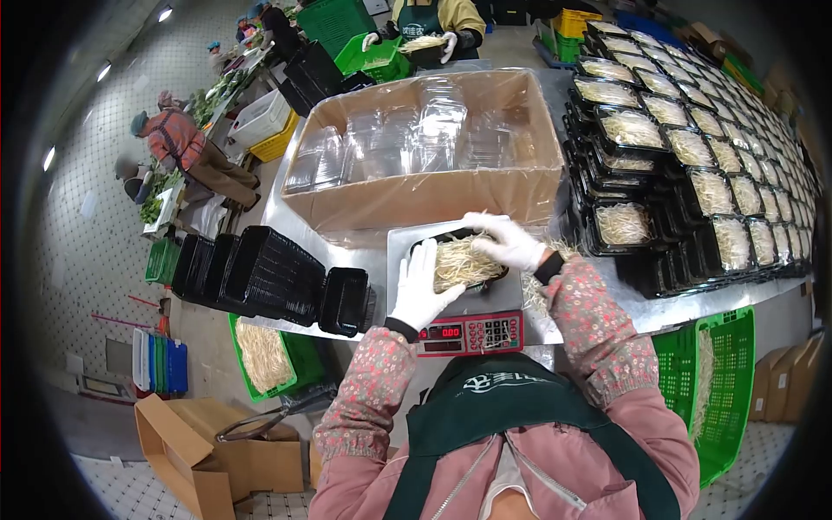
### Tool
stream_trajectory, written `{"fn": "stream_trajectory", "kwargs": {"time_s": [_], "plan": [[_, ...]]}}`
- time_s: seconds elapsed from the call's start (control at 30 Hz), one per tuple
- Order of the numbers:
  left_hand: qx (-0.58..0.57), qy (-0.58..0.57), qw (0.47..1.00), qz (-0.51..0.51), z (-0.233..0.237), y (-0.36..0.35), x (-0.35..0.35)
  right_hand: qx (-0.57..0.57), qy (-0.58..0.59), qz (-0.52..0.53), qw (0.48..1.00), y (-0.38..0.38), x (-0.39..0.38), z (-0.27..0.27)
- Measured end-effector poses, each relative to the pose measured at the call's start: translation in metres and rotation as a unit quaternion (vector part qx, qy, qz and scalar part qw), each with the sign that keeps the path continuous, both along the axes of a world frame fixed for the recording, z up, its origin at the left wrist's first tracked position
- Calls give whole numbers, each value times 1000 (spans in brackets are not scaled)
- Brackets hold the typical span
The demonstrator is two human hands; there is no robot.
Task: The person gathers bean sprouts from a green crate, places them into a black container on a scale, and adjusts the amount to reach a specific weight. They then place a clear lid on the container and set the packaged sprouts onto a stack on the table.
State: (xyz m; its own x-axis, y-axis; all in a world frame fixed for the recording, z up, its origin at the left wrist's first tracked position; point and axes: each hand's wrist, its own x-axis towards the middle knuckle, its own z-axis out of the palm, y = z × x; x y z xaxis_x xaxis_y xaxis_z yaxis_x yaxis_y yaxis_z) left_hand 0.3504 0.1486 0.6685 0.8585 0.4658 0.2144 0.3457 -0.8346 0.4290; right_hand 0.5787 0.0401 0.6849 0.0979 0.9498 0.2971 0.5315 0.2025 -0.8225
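Observation:
A black tray of pale bean sprouts [461, 263] rests on the plate of a red scale [472, 334], whose display shows red digits. My left hand [423, 286], in a white glove, lies against the tray's left side with its fingers stretched out. From the right, my right hand [510, 243], also gloved in white, reaches over the sprouts and touches them; its fingers are slightly bent and spread. Loose sprouts [535, 293] lie just right of the scale plate.
Behind the scale stands a cardboard box [425, 204] of clear lids. Nested black trays [273, 277] are at the left, stacked filled trays [622, 224] at the right. Green crates [726, 399] stand below the table. A co-worker [425, 22] holds a tray across the table.

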Motion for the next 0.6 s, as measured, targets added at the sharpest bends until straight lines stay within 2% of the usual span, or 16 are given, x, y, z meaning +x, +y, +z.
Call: {"fn": "stream_trajectory", "kwargs": {"time_s": [0.07,0.17,0.2,0.27,0.33,0.37,0.4,0.43,0.47,0.5,0.53,0.6], "plan": [[-14,-26,999,-27,8,5,-8,-30,172,-97,980,-18,16,4],[10,-44,994,-96,16,3,4,25,181,-171,968,-18,13,-14],[-3,-36,994,-104,16,3,12,3,163,-191,968,-18,-10,-2],[-29,-19,992,-118,16,5,37,0,64,-203,977,5,-31,-37],[-10,4,990,-142,0,16,58,-151,-5,-185,971,9,-52,-16],[-12,18,994,-111,-2,17,65,-139,-99,-204,964,21,-56,-46],[-12,33,996,-81,-4,17,71,-132,-162,-220,953,26,-62,-45],[25,2,997,-77,-13,20,74,-129,-131,-205,961,24,-60,-44],[-13,26,996,-87,-18,26,72,-126,-100,-189,969,21,-54,-42],[-3,30,995,-91,-12,22,67,-152,30,-131,979,16,-43,-23],[9,33,995,-93,-4,19,62,-69,36,-153,985,6,-36,-19],[-19,6,991,-129,-16,26,52,-13,125,-172,977,-9,-15,-1]]}}
